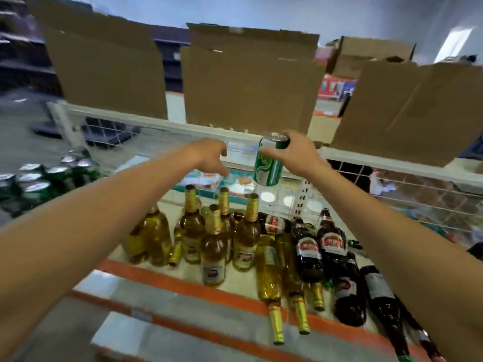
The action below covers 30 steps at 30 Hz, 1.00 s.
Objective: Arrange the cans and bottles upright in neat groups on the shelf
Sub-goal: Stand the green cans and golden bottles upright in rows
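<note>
My right hand grips a green and white can near its top and holds it in the air above the shelf. My left hand hovers just left of the can with fingers apart and nothing in it. Below them, several yellow bottles stand upright in a cluster. To their right, yellow bottles lie on their sides with necks over the orange front edge. Dark brown bottles stand or lie further right. A group of green cans stands upright at the far left.
Cardboard boxes line the upper shelf behind the hands. A white wire grid backs the shelf at the right. The orange shelf edge runs across the front, with a lower shelf beneath it.
</note>
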Each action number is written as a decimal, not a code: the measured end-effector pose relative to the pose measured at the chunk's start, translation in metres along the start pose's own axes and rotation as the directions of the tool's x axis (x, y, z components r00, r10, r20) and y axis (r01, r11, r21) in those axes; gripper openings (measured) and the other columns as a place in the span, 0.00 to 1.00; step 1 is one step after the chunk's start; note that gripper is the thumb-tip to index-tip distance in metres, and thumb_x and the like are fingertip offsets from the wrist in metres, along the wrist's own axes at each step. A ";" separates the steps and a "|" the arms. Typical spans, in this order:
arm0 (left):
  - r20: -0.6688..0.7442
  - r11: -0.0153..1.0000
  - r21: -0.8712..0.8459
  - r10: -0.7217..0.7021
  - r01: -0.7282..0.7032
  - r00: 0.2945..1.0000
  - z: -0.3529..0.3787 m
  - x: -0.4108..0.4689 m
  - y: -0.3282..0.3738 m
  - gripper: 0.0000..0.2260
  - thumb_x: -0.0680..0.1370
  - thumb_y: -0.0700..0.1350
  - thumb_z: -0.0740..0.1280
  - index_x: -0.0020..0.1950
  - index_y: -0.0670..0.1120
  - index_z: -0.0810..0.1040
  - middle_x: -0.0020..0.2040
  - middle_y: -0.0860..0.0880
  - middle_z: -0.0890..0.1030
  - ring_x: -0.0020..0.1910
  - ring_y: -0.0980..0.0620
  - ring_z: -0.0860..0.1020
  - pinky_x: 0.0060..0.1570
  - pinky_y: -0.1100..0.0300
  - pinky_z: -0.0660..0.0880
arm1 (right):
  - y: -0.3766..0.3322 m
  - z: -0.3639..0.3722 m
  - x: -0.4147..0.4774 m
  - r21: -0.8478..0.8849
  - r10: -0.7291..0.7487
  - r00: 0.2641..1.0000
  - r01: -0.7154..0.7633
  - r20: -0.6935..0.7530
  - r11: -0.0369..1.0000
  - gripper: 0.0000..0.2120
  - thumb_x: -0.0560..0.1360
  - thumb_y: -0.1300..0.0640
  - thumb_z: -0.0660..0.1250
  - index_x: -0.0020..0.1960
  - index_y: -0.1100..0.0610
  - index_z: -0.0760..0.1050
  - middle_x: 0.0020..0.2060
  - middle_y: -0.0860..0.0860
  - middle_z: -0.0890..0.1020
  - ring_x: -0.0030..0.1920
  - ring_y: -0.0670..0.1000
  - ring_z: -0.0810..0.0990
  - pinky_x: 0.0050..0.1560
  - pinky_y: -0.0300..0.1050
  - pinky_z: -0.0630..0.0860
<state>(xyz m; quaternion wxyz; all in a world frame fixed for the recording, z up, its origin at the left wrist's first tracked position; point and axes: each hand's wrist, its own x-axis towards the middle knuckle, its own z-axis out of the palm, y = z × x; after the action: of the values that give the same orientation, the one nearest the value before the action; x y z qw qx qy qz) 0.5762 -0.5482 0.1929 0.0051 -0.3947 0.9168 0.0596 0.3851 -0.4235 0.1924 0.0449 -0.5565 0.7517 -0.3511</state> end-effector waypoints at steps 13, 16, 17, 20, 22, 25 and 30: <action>-0.106 0.944 -0.061 -0.330 0.325 0.938 -0.041 -0.173 -0.262 0.31 0.74 0.56 0.73 0.73 0.45 0.69 0.71 0.45 0.72 0.68 0.44 0.72 0.67 0.50 0.69 | -0.243 0.154 0.019 0.103 -0.250 0.961 0.239 0.118 0.966 0.29 0.70 0.42 0.74 0.62 0.60 0.73 0.53 0.54 0.79 0.49 0.53 0.77 0.46 0.48 0.76; -0.109 0.911 -0.076 -0.412 0.405 0.905 -0.036 -0.211 -0.312 0.32 0.73 0.56 0.74 0.72 0.44 0.70 0.69 0.45 0.74 0.66 0.43 0.73 0.64 0.52 0.70 | -0.287 0.196 0.019 0.145 -0.286 0.941 0.263 0.181 0.954 0.31 0.70 0.41 0.74 0.63 0.61 0.72 0.54 0.54 0.79 0.51 0.53 0.77 0.49 0.50 0.76; -0.106 0.900 -0.078 -0.435 0.429 0.894 -0.034 -0.222 -0.327 0.32 0.73 0.56 0.73 0.72 0.44 0.70 0.69 0.44 0.74 0.66 0.43 0.73 0.63 0.53 0.69 | -0.301 0.211 0.019 0.152 -0.296 0.933 0.269 0.202 0.951 0.32 0.69 0.41 0.75 0.63 0.61 0.72 0.54 0.55 0.79 0.51 0.55 0.78 0.51 0.53 0.77; -0.089 0.861 -0.086 -0.508 0.501 0.857 -0.023 -0.250 -0.369 0.31 0.74 0.56 0.73 0.72 0.43 0.71 0.69 0.43 0.74 0.66 0.43 0.73 0.63 0.54 0.69 | -0.337 0.251 0.021 0.175 -0.329 0.912 0.292 0.246 0.940 0.30 0.66 0.40 0.75 0.57 0.61 0.75 0.50 0.56 0.81 0.48 0.56 0.80 0.50 0.56 0.79; -0.075 0.831 -0.118 -0.553 0.544 0.830 -0.014 -0.262 -0.393 0.31 0.74 0.56 0.73 0.72 0.43 0.71 0.69 0.43 0.74 0.66 0.43 0.73 0.63 0.54 0.70 | -0.357 0.276 0.024 0.186 -0.352 0.894 0.309 0.279 0.933 0.27 0.66 0.41 0.76 0.52 0.61 0.76 0.45 0.55 0.82 0.44 0.56 0.80 0.44 0.53 0.77; -0.052 0.790 -0.209 -0.598 0.577 0.800 -0.001 -0.268 -0.418 0.32 0.74 0.57 0.73 0.73 0.44 0.70 0.69 0.44 0.74 0.66 0.44 0.73 0.64 0.54 0.69 | -0.380 0.310 0.033 0.233 -0.385 0.866 0.321 0.319 0.918 0.26 0.65 0.40 0.76 0.52 0.58 0.76 0.44 0.55 0.81 0.43 0.56 0.80 0.43 0.53 0.77; -0.067 0.763 -0.379 -0.588 0.524 0.806 0.016 -0.234 -0.442 0.36 0.70 0.59 0.75 0.73 0.45 0.69 0.67 0.45 0.76 0.64 0.46 0.75 0.64 0.53 0.71 | -0.408 0.357 0.062 0.268 -0.430 0.827 0.349 0.363 0.898 0.32 0.62 0.37 0.76 0.56 0.57 0.75 0.45 0.51 0.80 0.45 0.52 0.79 0.44 0.48 0.76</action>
<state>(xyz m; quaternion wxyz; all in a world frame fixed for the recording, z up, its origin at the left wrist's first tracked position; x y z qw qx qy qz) 1.0570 -0.6788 0.1437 -0.1299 -0.6479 0.7293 0.1774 0.8543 -0.7025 0.1804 0.1826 -0.7531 0.5580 -0.2971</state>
